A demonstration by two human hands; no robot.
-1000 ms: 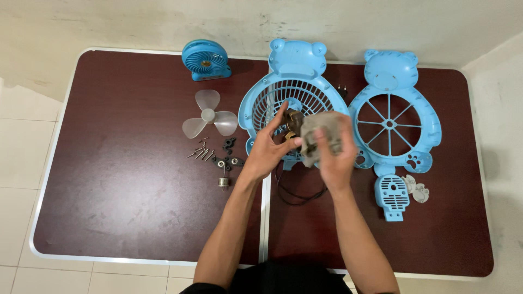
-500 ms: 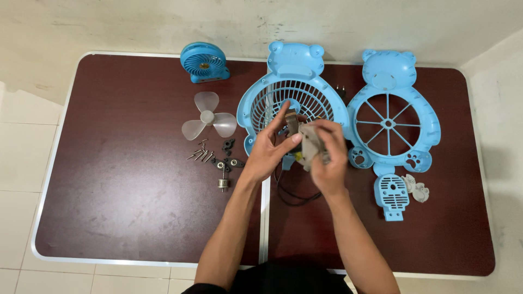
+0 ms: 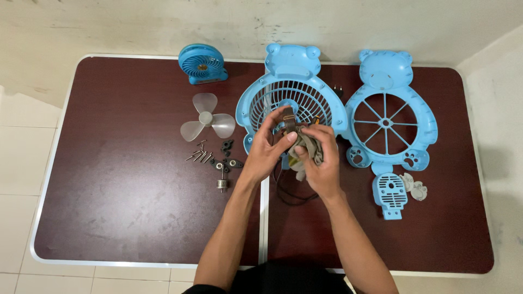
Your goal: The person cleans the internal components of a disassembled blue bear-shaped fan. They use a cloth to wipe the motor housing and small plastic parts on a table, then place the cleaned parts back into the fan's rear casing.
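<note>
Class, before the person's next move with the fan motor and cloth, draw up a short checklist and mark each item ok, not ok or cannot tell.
1. Left hand grips motor: ok.
2. Right hand holds cloth against motor: ok.
3. Screws grouped apart from hands: ok.
4. Black cable free of tangles: cannot tell.
5. Motor clean: cannot tell.
6. Fan blade lying clear of the hands: ok.

Left hand (image 3: 268, 149) grips a small motor (image 3: 289, 121) while right hand (image 3: 321, 163) presses a grey cloth (image 3: 308, 148) against it.

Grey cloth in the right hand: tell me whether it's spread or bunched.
Bunched. The grey cloth is crumpled in the right hand, pressed against the small motor the left hand holds.
</note>
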